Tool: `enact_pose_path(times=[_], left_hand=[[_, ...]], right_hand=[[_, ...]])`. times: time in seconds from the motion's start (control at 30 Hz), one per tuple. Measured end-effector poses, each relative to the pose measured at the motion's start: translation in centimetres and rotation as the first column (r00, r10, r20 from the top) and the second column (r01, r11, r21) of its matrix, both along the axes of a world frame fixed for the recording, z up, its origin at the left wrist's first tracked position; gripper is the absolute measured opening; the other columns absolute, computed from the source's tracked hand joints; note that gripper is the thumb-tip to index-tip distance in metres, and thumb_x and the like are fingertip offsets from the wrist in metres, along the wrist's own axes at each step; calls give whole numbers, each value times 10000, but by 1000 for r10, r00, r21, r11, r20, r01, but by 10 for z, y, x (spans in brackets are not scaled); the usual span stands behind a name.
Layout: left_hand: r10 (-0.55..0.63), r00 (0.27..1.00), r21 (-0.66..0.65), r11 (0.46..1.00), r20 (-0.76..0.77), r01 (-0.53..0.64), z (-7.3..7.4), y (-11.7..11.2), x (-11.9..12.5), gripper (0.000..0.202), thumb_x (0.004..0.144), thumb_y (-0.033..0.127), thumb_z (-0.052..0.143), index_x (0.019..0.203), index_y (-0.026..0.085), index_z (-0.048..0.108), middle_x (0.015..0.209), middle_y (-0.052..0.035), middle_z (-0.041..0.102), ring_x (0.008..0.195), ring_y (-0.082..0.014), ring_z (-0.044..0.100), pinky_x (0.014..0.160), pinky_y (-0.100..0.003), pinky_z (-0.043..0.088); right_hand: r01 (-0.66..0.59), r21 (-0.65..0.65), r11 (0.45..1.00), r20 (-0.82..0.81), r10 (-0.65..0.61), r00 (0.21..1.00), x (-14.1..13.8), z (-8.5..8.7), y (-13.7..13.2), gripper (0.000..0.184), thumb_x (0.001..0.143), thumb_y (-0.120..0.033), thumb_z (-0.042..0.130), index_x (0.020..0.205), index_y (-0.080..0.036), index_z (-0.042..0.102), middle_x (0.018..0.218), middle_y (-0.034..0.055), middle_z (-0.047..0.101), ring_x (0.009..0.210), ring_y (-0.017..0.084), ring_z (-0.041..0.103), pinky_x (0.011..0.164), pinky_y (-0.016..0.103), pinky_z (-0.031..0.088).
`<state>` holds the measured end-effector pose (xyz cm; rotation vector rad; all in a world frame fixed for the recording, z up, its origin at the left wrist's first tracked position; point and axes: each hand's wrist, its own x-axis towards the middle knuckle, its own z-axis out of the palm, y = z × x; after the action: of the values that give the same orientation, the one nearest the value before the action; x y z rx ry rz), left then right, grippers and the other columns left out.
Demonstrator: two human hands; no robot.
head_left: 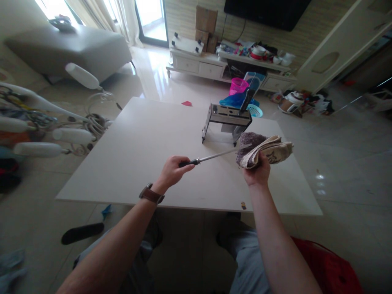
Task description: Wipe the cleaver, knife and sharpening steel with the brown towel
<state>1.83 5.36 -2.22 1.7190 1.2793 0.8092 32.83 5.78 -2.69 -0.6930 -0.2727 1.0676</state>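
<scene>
My left hand (pixel 175 171) is wrapped round the black handle of a sharpening steel (pixel 214 156), whose thin metal rod points right. The rod's tip lies against a folded brown and beige towel (pixel 263 150). That towel is gripped by my right hand (pixel 259 170), with the thumb pressed on its front. Just behind the towel, a metal knife block (pixel 229 114) stands on the white table (pixel 137 163). One black-handled knife (pixel 246 101) is upright in the block's right end.
A pink basket (pixel 238 86), a blue bag (pixel 234 101) and a light-blue basket (pixel 255 110) are beyond the table's far edge. A white lamp with several arms (pixel 39 98) is at left. A red bag (pixel 327 265) lies by my right leg.
</scene>
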Motion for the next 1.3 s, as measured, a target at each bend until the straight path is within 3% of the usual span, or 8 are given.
enact_pose_path(times=[0.23,0.37,0.5,0.67,0.93,1.3], left_hand=[[0,998,-31,1000,70,3,-1,-1,3,395,809,488,640,628,138,624,543,40,398,545,-97,337,542,-279,196],[-6,1000,-2,1000,4,6,-3,-2,8,387,828,482,631,657,136,658,551,42,397,549,-96,331,544,-276,192],[-51,996,35,998,-68,53,-2,-5,11,378,854,457,613,678,131,687,558,40,409,555,-94,341,553,-270,207],[-89,989,39,995,-117,94,0,-7,14,357,863,430,611,687,130,694,556,38,442,549,-92,359,550,-264,224],[-126,981,50,990,-150,135,-2,-7,14,356,889,438,606,759,134,738,577,26,496,564,-100,386,556,-269,228],[-114,988,-11,993,-100,114,-4,-9,14,348,870,427,609,684,141,682,571,36,447,563,-103,363,560,-279,214]], right_hand=[[-4,-31,1000,11,5,1000,-6,-2,-1,300,716,-194,773,1008,-241,727,945,-45,788,912,141,734,891,337,609],[-94,-36,995,63,96,993,-17,-2,-4,247,726,-175,759,961,-242,725,892,-68,774,817,114,730,799,276,623],[-82,-75,994,108,89,990,-28,-4,-4,246,708,-124,768,919,-240,718,852,-85,765,713,86,713,699,219,616],[-58,-146,988,50,66,997,-37,-6,-1,283,703,-76,755,950,-209,722,862,-61,772,696,81,709,670,199,616],[75,-163,984,48,-68,997,-20,-8,5,251,746,-98,734,969,-211,713,858,-65,765,704,80,720,702,199,628],[7,-137,990,66,2,998,-18,-14,4,251,754,-132,756,975,-245,724,900,-75,779,741,87,734,740,226,632]])
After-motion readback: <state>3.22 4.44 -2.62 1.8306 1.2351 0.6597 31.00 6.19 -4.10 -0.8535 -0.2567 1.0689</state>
